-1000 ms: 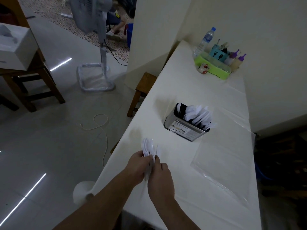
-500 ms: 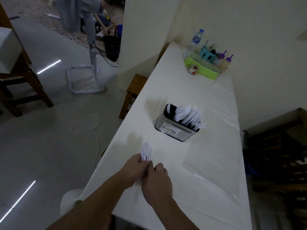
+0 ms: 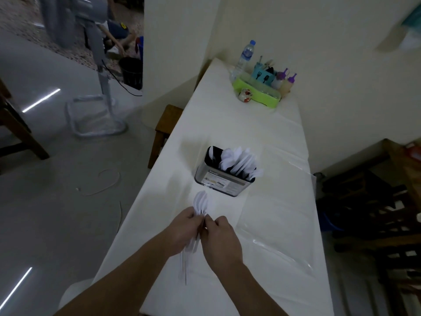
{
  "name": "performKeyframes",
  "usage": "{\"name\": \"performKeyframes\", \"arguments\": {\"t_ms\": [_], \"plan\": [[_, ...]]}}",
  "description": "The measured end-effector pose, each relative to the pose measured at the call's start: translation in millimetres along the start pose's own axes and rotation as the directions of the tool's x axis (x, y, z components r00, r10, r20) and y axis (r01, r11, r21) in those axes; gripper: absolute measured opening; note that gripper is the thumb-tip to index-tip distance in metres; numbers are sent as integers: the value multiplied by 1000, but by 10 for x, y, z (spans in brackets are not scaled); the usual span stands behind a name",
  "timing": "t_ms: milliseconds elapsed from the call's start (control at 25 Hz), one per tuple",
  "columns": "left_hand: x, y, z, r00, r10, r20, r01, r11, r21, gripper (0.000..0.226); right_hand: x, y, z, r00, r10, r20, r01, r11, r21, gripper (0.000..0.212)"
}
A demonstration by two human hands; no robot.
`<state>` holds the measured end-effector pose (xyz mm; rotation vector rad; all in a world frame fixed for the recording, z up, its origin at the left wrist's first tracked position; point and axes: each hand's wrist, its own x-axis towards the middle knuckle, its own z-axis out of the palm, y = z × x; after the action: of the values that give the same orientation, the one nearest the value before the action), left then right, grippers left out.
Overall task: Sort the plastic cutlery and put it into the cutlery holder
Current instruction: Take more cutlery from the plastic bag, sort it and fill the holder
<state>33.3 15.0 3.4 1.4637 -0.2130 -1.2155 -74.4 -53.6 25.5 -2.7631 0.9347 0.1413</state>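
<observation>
Spoons first: I see a bunch of white plastic spoons (image 3: 200, 202) gripped in my left hand (image 3: 182, 231), bowls fanned out toward 12 o'clock and the thin handles trailing out below the palm toward 6 o'clock, over the white-covered tabletop (image 3: 262, 133). My right hand (image 3: 219, 238) sits just beside the left, its fingertips pinched onto the same bunch near the spoon necks. At 12 o'clock from my hands, near but apart, stands the shiny metal cutlery holder with a black inside (image 3: 224, 180); more white plastic cutlery (image 3: 239, 159) leans in its right part, while its left part looks mostly dark. At 3 o'clock a clear plastic sheet (image 3: 275, 236) lies flat. Far off at 12 o'clock sit a lime-green tray (image 3: 257, 94) and a clear water bottle (image 3: 245, 57).
</observation>
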Motion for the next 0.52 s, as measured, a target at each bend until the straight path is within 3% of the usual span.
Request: {"name": "performKeyframes", "arguments": {"t_ms": [80,160,240,320,440,520], "plan": [[5,29,32,999,29,28,-28,999,-20,18,26,42,-5,1000,-1,3,1,999,38,33],[51,40,45,998,41,42,-40,998,-39,18,44,80,-23,1000,-3,3,2,983,182,31],[78,77,63,998,30,62,-25,997,-78,18,110,138,-91,987,151,-45,-122,913,390,30],[75,129,93,991,13,136,6,990,-138,18,243,229,-216,942,335,-23,-261,773,578,40],[65,222,125,953,-21,302,83,977,-197,16,421,355,-425,963,222,151,-256,579,774,61],[80,296,118,933,-26,358,88,983,-159,12,498,421,-584,963,157,219,-269,545,794,59]]}}
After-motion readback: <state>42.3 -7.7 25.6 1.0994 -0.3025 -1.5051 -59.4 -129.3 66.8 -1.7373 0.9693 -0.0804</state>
